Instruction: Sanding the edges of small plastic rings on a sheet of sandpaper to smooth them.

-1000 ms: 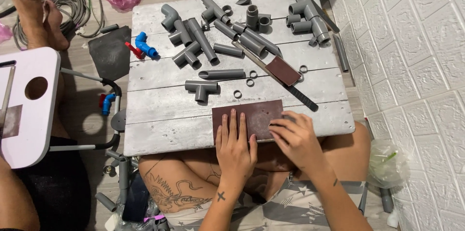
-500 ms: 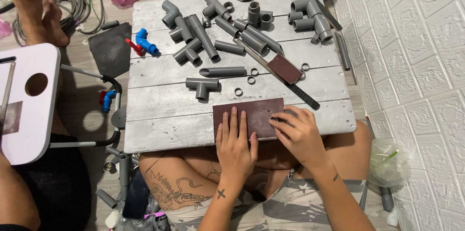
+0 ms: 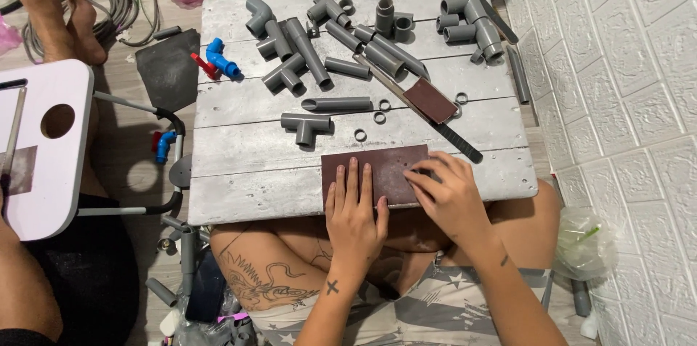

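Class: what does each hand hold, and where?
Left hand presses flat on the sandpaper sheet, near edge. Right hand: fingertips on its right end; anything underneath is hidden.

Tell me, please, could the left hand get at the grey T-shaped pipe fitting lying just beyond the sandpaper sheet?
Probably yes. The left hand lies flat on the sandpaper sheet, and the T-shaped fitting lies just beyond it on the board with nothing between.
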